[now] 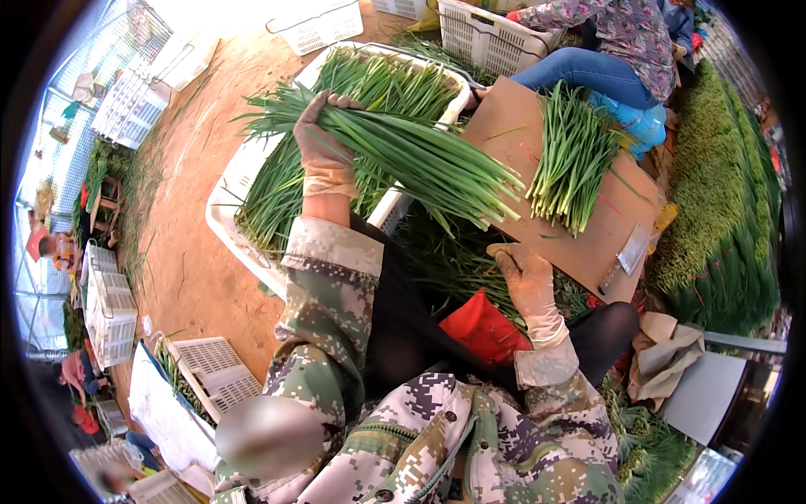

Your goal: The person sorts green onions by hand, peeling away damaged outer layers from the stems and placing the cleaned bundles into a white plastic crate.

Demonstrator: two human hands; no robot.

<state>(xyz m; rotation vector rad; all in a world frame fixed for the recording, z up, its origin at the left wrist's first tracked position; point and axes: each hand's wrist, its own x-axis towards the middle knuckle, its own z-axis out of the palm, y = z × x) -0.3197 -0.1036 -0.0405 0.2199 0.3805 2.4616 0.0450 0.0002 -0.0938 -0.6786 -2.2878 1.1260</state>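
My gloved left hand (327,138) grips a bunch of long green garlic chives (428,164), their pale cut ends pointing right over the edge of a brown board (504,116). Beneath the bunch stands a white plastic crate (236,236) filled with loose chives (271,208). My gloved right hand (522,271) is below the board with its fingers curled; whether it holds anything is not clear. On the board lies another pile of chives (570,160), with a cleaver (631,249) near the lower right corner. A red cloth-like item (485,327) lies between my legs.
Stacked chive bundles (711,208) stand at the right. A co-worker in jeans (579,69) sits behind the board, near another white crate (491,41). More crates (110,309) line the left side. Crumpled brown paper (664,356) lies beside my right knee.
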